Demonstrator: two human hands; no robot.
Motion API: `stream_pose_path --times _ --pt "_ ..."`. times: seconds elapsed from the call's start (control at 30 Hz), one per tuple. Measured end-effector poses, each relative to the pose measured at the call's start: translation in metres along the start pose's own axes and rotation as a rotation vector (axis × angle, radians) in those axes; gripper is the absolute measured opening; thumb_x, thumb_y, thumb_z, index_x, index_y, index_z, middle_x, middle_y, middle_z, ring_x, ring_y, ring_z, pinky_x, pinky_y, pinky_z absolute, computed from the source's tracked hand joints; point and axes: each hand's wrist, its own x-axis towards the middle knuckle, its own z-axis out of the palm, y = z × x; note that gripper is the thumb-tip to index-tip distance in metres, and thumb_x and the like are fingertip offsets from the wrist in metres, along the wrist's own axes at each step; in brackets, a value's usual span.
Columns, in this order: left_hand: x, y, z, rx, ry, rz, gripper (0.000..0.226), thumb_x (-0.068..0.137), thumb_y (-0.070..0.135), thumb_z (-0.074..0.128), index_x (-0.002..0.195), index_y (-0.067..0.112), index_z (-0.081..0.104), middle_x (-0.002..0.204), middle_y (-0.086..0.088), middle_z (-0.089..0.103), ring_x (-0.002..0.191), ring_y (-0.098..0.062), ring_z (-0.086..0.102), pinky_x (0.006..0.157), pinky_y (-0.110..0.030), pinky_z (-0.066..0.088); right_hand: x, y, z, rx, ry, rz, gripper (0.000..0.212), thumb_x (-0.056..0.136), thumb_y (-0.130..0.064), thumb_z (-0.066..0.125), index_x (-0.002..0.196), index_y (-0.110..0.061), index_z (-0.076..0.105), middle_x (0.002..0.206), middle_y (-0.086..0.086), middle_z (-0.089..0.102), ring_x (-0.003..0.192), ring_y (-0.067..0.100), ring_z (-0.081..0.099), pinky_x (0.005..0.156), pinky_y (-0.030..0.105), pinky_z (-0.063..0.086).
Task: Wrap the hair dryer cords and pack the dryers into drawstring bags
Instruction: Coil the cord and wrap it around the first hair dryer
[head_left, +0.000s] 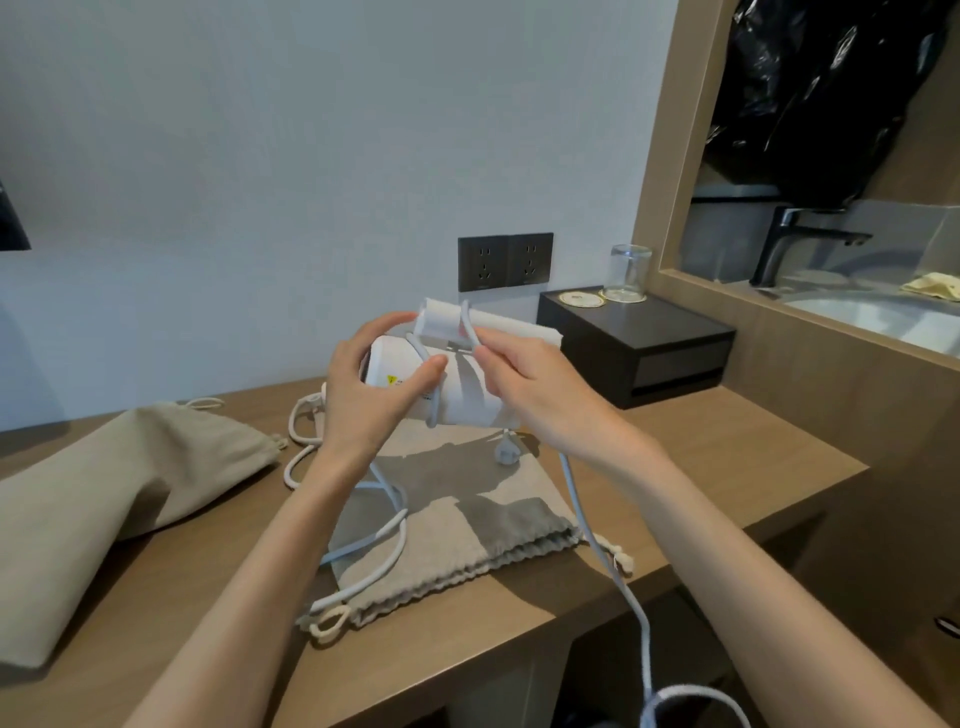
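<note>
Head view looks down on two bare hands held up over a wooden tabletop (701, 457), both busy with a white hair dryer (467, 387) that is lifted clear of the surface. The left hand (363, 395) is curled round the dryer's body, thumb across its front. The right hand (535, 395) pinches the pale cord (582, 514) just beside the dryer, where a loop of it passes over the upper white part. From there the cord drops past the right wrist and over the tabletop's front edge; another stretch lies in loose curves below the left wrist. Directly under the dryer a flat beige drawstring bag (467, 545) lies on the tabletop, with a grey plug (504, 453) resting on it. A second bag (130, 478), bulkier, lies well to the left. Against the wall are a dark double socket (505, 261) and a black box (639, 343) bearing an upturned glass (627, 273). A dark tap (795, 244) shows at far right
</note>
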Motion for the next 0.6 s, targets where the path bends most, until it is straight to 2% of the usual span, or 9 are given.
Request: stream_pose_path --times 0.07,0.1,0.17,0.2,0.27,0.37,0.43,0.53,0.6 --pt "0.0 0.001 0.004 -0.082 0.068 -0.036 0.04 0.073 0.03 0.082 0.106 0.042 0.064 0.112 0.013 0.062 0.105 -0.016 0.06 0.092 -0.04 0.053 -0.004 0.0 0.009 0.026 0.032 -0.042 0.03 0.105 -0.021 0.037 0.122 -0.01 0.06 0.075 -0.012 0.053 0.071 -0.002 0.051 0.063 0.011 0.036" --pt "0.0 0.001 0.004 -0.131 0.099 -0.073 0.038 0.075 0.027 0.081 0.107 0.04 0.064 0.111 0.013 0.062 0.104 -0.017 0.061 0.089 -0.038 0.055 -0.005 0.0 0.014 0.026 0.035 -0.074 0.032 0.105 -0.021 0.038 0.129 -0.014 0.058 0.08 -0.009 0.06 0.076 -0.001 0.055 0.065 0.013 0.04" --pt "0.001 0.001 0.002 -0.223 0.154 -0.156 0.034 0.075 0.031 0.08 0.104 0.042 0.065 0.112 0.01 0.062 0.103 -0.018 0.062 0.085 -0.04 0.057 -0.008 0.005 0.026 0.011 0.014 -0.137 0.037 0.105 -0.022 0.038 0.14 -0.026 0.048 0.104 0.006 0.069 0.095 0.014 0.063 0.081 0.032 0.052" --pt "0.002 0.001 0.001 -0.282 0.173 -0.204 0.033 0.074 0.033 0.08 0.102 0.044 0.066 0.115 0.007 0.062 0.105 -0.02 0.063 0.084 -0.043 0.058 -0.01 0.007 0.032 -0.006 0.002 -0.163 0.041 0.105 -0.023 0.038 0.144 -0.03 0.043 0.113 0.009 0.068 0.102 0.021 0.063 0.088 0.041 0.052" --pt "0.002 0.003 -0.001 -0.426 0.194 -0.328 0.032 0.075 0.033 0.079 0.102 0.043 0.066 0.121 -0.003 0.061 0.105 -0.027 0.064 0.075 -0.045 0.06 -0.013 0.013 0.041 -0.055 0.005 -0.205 0.044 0.104 -0.023 0.039 0.148 -0.029 0.037 0.118 0.007 0.066 0.108 0.022 0.061 0.09 0.047 0.051" --pt "0.003 0.005 -0.004 -0.578 0.219 -0.452 0.031 0.081 0.03 0.074 0.109 0.037 0.063 0.124 -0.009 0.059 0.105 -0.028 0.064 0.068 -0.047 0.06 -0.013 0.022 0.049 -0.105 0.048 -0.26 0.047 0.103 -0.021 0.04 0.149 -0.024 0.033 0.099 0.007 0.067 0.093 0.019 0.062 0.08 0.042 0.051" --pt "0.005 0.007 -0.005 -0.633 0.222 -0.493 0.032 0.082 0.031 0.073 0.111 0.036 0.062 0.123 -0.007 0.06 0.107 -0.027 0.063 0.063 -0.044 0.059 -0.015 0.026 0.051 -0.04 0.058 -0.281 0.046 0.102 -0.014 0.044 0.146 -0.02 0.038 0.08 0.011 0.06 0.074 0.015 0.055 0.069 0.03 0.047" --pt "0.004 0.012 -0.002 -0.7 0.193 -0.551 0.037 0.083 0.032 0.071 0.118 0.032 0.06 0.116 -0.005 0.063 0.107 -0.027 0.064 0.064 -0.045 0.058 -0.019 0.031 0.045 0.069 0.045 -0.226 0.039 0.101 -0.013 0.048 0.139 -0.02 0.048 0.068 0.004 0.056 0.067 0.013 0.051 0.062 0.018 0.038" --pt "0.002 0.015 0.0 -0.72 0.166 -0.581 0.042 0.083 0.033 0.071 0.123 0.03 0.059 0.112 -0.003 0.065 0.104 -0.027 0.065 0.067 -0.047 0.059 -0.021 0.035 0.038 0.141 0.014 -0.168 0.035 0.1 -0.021 0.05 0.134 -0.028 0.052 0.064 0.001 0.056 0.064 0.009 0.052 0.064 0.021 0.041"
